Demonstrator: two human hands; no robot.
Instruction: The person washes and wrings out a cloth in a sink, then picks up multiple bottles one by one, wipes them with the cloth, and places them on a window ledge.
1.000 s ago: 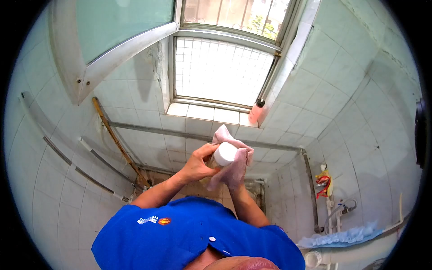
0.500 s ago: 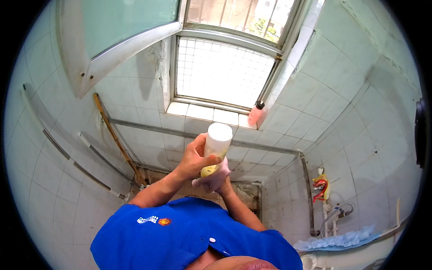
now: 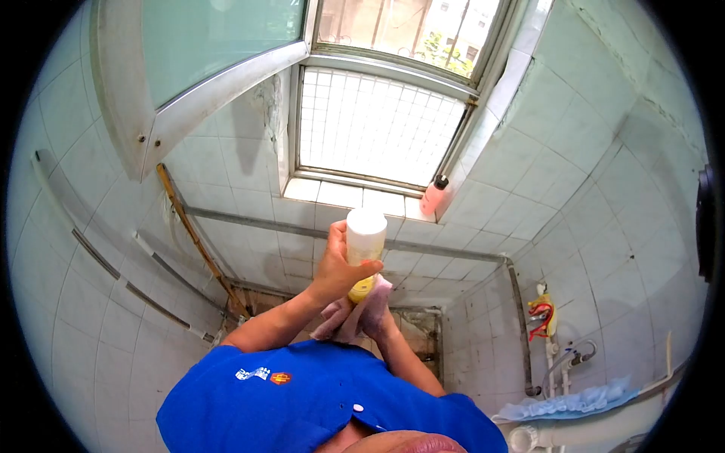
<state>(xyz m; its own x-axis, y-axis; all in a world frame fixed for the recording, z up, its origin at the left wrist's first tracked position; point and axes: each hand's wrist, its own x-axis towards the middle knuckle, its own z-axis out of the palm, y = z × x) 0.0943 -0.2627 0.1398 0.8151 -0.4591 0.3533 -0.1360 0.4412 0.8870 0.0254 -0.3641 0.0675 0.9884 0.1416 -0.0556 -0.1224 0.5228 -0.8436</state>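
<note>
My left hand [image 3: 337, 266] is wrapped round a bottle [image 3: 365, 240] in front of my chest, its thumb across the near side. The bottle has a wide white top and a yellowish lower part, and it stands nearly upright. A pinkish cloth [image 3: 371, 303] is bunched against the bottle's lower end. Behind and under that cloth is my right hand [image 3: 383, 326], closed on it; most of its fingers are covered by the fabric.
A pink bottle with a black cap [image 3: 433, 195] stands on the tiled window sill [image 3: 340, 195]. An opened window sash [image 3: 219, 79] juts in at upper left. A bamboo pole [image 3: 189, 219] leans against the wall. Pipes, a tap [image 3: 580, 355] and blue plastic [image 3: 574, 402] are at right.
The cloth has shifted and hangs lower and wider around the bottle's lower end. My right hand has dropped slightly, while my left hand keeps its grip on the bottle.
</note>
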